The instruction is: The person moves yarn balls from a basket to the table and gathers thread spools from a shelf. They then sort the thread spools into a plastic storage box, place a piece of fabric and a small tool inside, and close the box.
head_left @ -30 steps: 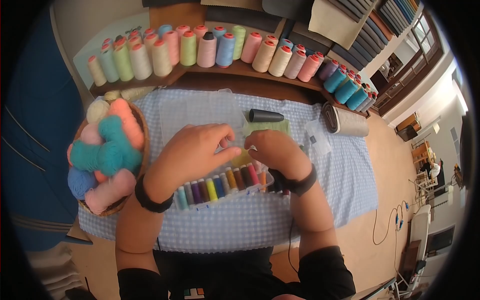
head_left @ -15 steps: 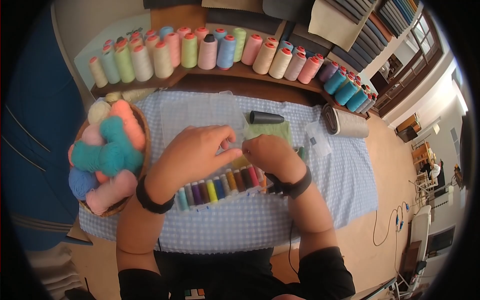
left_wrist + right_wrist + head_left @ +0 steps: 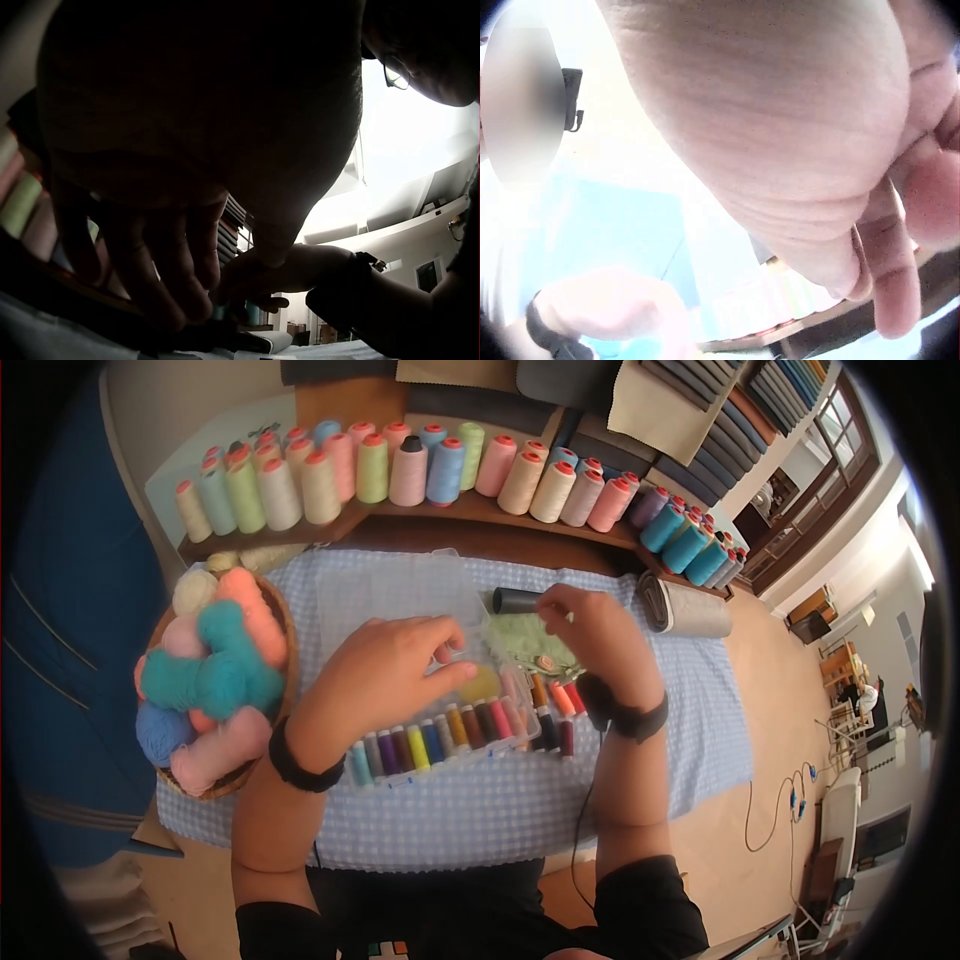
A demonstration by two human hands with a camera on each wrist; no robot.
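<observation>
the right hand [image 3: 602, 638], its grip indeterminable, had moved toward the right edge of the surface [image 3: 470, 815], away from the relaxed, seemingly empty left hand [image 3: 388, 662], parting their work and exposing spools [image 3: 560, 698] beside the centrally placed clear case [image 3: 452, 763].

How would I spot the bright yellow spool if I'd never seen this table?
On the blue-checked tablecloth, find the clear plastic case. Along its near side runs a row of thread spools. The yellow spool sits just left of the blue spool, brighter than any neighbour.
</observation>
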